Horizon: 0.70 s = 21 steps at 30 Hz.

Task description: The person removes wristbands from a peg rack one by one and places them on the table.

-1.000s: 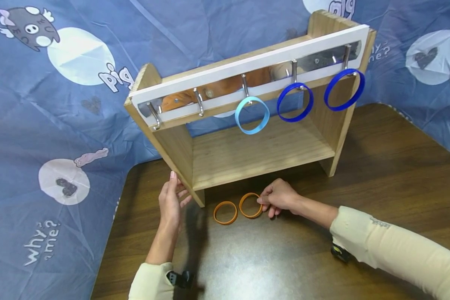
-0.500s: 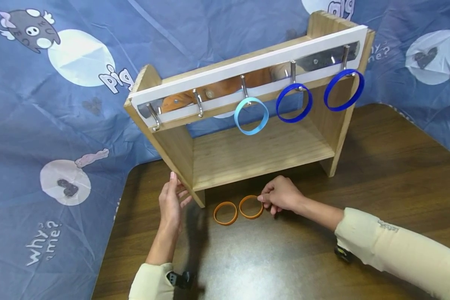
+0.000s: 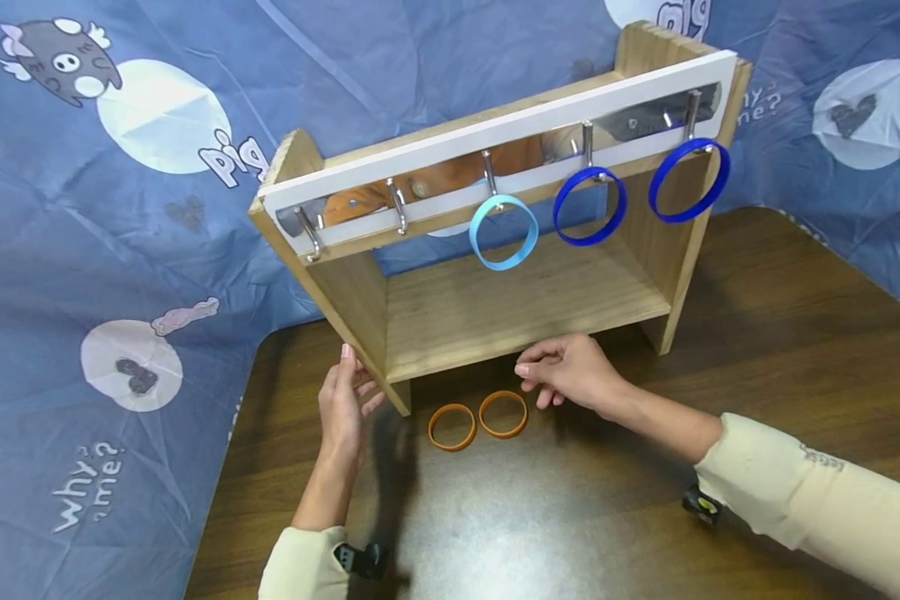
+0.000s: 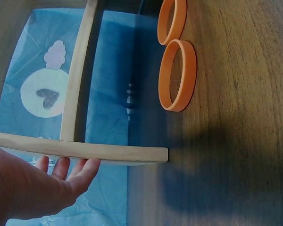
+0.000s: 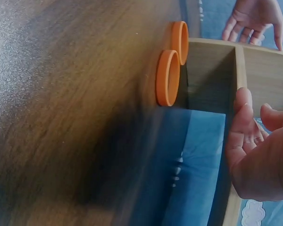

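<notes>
My left hand (image 3: 341, 408) rests its fingertips against the outer side of the wooden rack's (image 3: 525, 292) left panel, low down. In the left wrist view its fingers (image 4: 87, 174) lie along the panel's edge. Two orange wristbands lie side by side on the table before the rack: a left one (image 3: 452, 427) and a right one (image 3: 503, 414). My right hand (image 3: 573, 375) hovers just beyond the right band, by the shelf's front edge, fingers loosely bent and holding nothing. In the right wrist view the right hand (image 5: 264, 155) overlaps that shelf edge, apart from both bands.
Metal hooks line the rack's white top rail (image 3: 420, 162). A light blue band (image 3: 475, 242) and two dark blue bands, one central (image 3: 622, 204) and one far right (image 3: 652, 196), hang there. The two left hooks, including the outermost hook (image 3: 309, 233), are bare. Blue printed cloth (image 3: 157, 250) stands behind.
My right hand has let go of the right orange wristband and moved up and slightly right, toward the shelf edge. The band stays on the table. My left hand has kept its place.
</notes>
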Each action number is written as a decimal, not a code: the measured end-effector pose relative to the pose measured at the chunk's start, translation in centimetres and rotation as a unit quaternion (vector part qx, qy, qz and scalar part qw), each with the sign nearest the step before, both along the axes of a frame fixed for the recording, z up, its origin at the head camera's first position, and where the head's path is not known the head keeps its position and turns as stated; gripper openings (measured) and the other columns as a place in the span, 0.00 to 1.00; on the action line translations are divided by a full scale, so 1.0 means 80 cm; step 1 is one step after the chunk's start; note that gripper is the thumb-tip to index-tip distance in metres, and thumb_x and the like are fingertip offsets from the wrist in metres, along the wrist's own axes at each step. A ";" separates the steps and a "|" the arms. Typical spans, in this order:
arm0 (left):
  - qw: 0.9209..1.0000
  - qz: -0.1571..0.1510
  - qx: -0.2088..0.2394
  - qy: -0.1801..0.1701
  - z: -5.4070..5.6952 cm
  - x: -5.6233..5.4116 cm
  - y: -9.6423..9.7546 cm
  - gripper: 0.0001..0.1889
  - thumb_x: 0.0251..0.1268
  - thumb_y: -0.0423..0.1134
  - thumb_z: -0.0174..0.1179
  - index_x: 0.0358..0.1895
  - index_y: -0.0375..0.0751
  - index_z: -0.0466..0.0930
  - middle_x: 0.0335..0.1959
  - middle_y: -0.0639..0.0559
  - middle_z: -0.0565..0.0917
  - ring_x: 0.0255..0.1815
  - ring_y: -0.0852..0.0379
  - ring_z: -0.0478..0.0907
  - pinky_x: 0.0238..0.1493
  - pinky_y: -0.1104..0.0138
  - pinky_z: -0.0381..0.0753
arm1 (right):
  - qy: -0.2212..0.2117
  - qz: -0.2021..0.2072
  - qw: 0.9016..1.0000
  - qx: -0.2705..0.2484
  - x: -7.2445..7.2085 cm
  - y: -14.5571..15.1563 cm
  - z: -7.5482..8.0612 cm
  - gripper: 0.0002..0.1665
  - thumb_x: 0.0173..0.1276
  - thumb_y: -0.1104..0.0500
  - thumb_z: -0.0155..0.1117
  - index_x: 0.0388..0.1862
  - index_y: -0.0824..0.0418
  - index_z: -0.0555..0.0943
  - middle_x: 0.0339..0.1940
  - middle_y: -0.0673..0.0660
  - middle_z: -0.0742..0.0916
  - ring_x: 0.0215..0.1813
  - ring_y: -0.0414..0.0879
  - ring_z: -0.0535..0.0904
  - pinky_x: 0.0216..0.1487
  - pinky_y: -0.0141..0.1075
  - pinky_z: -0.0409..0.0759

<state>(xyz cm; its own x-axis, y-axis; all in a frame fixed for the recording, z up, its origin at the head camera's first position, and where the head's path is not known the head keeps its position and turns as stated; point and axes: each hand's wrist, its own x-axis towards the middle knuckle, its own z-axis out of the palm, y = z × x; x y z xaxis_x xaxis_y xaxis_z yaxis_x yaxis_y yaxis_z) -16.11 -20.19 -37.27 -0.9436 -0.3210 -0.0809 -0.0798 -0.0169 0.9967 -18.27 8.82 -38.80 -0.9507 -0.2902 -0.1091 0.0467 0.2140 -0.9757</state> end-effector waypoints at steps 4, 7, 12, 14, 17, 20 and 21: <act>1.000 0.002 -0.001 0.000 0.001 0.000 0.000 0.26 0.73 0.61 0.43 0.48 0.37 0.67 0.45 0.45 0.73 0.47 0.52 0.75 0.54 0.55 0.76 | 0.010 -0.002 1.000 -0.026 0.000 0.005 0.010 0.15 0.65 0.60 0.67 0.46 0.69 0.83 0.29 0.61 0.88 0.22 0.47 0.83 0.23 0.33 0.79; 1.000 0.003 -0.002 -0.001 0.001 0.000 0.000 0.26 0.73 0.61 0.43 0.48 0.37 0.68 0.45 0.45 0.73 0.47 0.52 0.75 0.54 0.55 0.76 | 0.025 -0.002 0.998 -0.051 0.001 0.006 0.015 0.16 0.66 0.61 0.66 0.47 0.71 0.82 0.30 0.62 0.88 0.23 0.46 0.83 0.24 0.32 0.79; 1.000 0.001 -0.001 0.000 0.001 0.001 0.000 0.28 0.73 0.61 0.42 0.49 0.36 0.67 0.47 0.44 0.72 0.48 0.51 0.75 0.56 0.52 0.74 | 0.048 0.003 0.990 -0.129 0.000 0.006 0.026 0.20 0.68 0.64 0.63 0.56 0.73 0.77 0.39 0.65 0.87 0.25 0.44 0.84 0.26 0.30 0.79; 1.000 0.001 0.000 0.001 0.001 0.001 0.001 0.28 0.72 0.62 0.42 0.50 0.35 0.67 0.47 0.44 0.72 0.49 0.50 0.75 0.56 0.52 0.74 | 0.052 0.006 0.984 -0.168 -0.001 0.005 0.031 0.23 0.69 0.65 0.62 0.60 0.73 0.74 0.44 0.66 0.86 0.26 0.43 0.84 0.27 0.30 0.79; 1.000 0.001 0.001 0.002 0.001 0.001 0.001 0.28 0.72 0.62 0.43 0.50 0.36 0.67 0.47 0.44 0.72 0.48 0.51 0.75 0.57 0.51 0.73 | 0.050 0.008 0.975 -0.216 -0.002 0.004 0.037 0.25 0.70 0.65 0.60 0.64 0.72 0.70 0.48 0.62 0.86 0.27 0.44 0.85 0.28 0.30 0.80; 1.000 0.001 0.001 0.001 0.001 0.001 0.001 0.27 0.72 0.61 0.43 0.49 0.36 0.67 0.46 0.44 0.72 0.48 0.51 0.75 0.57 0.52 0.73 | 0.045 0.006 0.966 -0.255 -0.004 0.003 0.042 0.26 0.71 0.64 0.59 0.66 0.71 0.68 0.48 0.58 0.87 0.27 0.44 0.85 0.29 0.30 0.80; 1.000 0.000 0.000 0.000 0.001 0.001 0.001 0.27 0.72 0.61 0.43 0.49 0.37 0.67 0.46 0.44 0.72 0.48 0.51 0.74 0.57 0.52 0.74 | 0.045 0.006 0.963 -0.266 -0.004 0.003 0.044 0.27 0.71 0.64 0.59 0.66 0.71 0.68 0.48 0.57 0.87 0.27 0.44 0.85 0.28 0.29 0.80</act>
<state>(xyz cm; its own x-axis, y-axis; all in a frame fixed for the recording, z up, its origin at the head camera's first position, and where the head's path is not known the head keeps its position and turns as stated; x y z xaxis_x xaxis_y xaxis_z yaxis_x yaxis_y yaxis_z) -16.04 -20.11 -37.15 -0.9435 -0.3215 -0.0807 -0.0793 -0.0175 0.9967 -18.63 9.07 -35.27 -0.9457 -0.2929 0.1410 -0.0426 -0.3181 -0.9471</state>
